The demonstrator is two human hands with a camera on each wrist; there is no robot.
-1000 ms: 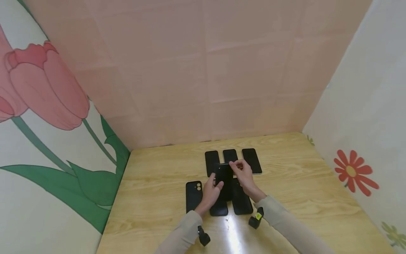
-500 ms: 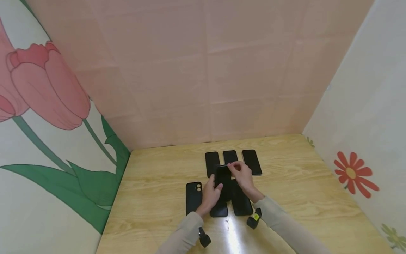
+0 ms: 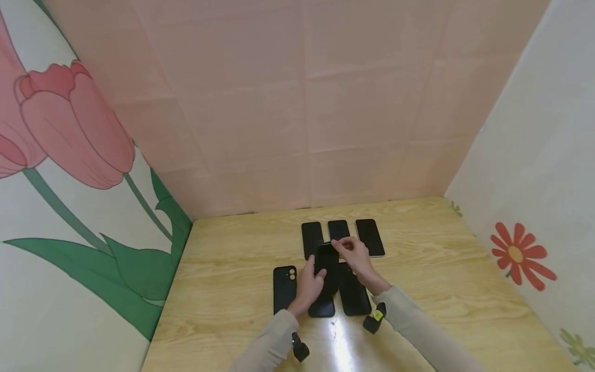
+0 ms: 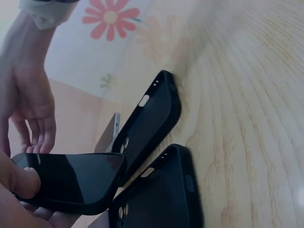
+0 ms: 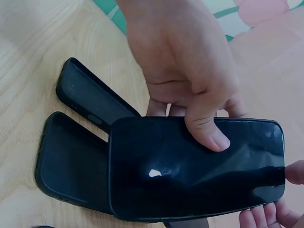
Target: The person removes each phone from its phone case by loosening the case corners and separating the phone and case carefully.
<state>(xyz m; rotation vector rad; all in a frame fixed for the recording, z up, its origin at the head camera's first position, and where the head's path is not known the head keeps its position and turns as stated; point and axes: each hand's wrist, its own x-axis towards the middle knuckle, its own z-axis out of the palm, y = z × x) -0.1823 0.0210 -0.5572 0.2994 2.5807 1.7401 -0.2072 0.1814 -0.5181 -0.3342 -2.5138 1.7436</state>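
Observation:
A black smartphone (image 3: 329, 267) in a black phone case is held tilted above the table. My left hand (image 3: 308, 287) grips its left side, thumb (image 5: 209, 130) over the screen and fingers behind. At its top right corner my right hand (image 3: 358, 258) pinches the edge between thumb and fingertips. Empty black phone cases lie below: one on the left (image 3: 283, 289) with camera holes, one partly covered in the middle (image 3: 322, 308), one on the right (image 3: 355, 297). The left wrist view shows two cases (image 4: 164, 197) with their hollow sides up.
Behind the hands, three dark phones lie in a row: left (image 3: 312, 237), middle (image 3: 338, 227), and right (image 3: 370, 236) with a silver edge. The wooden table (image 3: 223, 274) meets a pink backdrop (image 3: 297, 129) and printed flower walls at both sides.
My right fingertips have shifted slightly left along the smartphone's top edge, and its top has dipped a little. The left hand keeps its grip; the other cases and phones stay put.

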